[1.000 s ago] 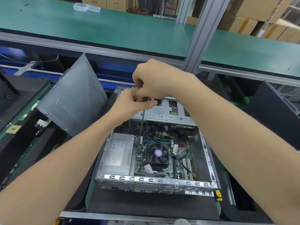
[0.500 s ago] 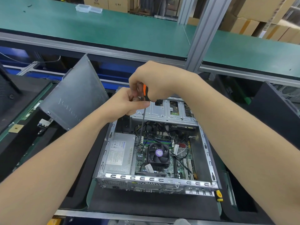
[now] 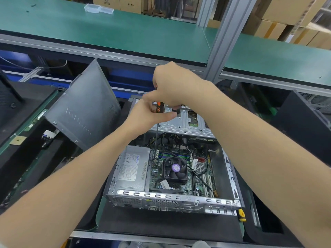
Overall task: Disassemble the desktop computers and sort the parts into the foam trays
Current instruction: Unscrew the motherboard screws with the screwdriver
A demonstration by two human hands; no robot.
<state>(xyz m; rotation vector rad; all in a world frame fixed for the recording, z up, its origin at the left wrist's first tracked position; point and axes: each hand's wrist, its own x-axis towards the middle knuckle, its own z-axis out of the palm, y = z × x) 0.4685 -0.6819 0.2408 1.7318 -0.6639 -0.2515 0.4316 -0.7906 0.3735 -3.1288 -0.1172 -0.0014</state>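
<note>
An open desktop computer case [image 3: 172,198] lies in front of me with its power supply [image 3: 132,167], CPU fan [image 3: 176,169] and motherboard exposed. An orange and black screwdriver [image 3: 158,108] stands upright over it, its thin shaft [image 3: 156,138] reaching down beside the power supply. My right hand [image 3: 175,85] grips the top of the handle from above. My left hand [image 3: 150,117] holds the lower handle with fingers and thumb. The tip is lost among the cables.
The removed grey side panel [image 3: 84,108] leans at the left. Black foam trays [image 3: 161,228] surround the case. A yellow-handled tool [image 3: 241,214] lies at the case's right front corner. A green shelf [image 3: 107,31] with a metal post [image 3: 222,36] rises behind.
Both hands stayed on the screwdriver over the case. The right hand shifted its grip, and more of the orange handle shows between the hands now than a second ago.
</note>
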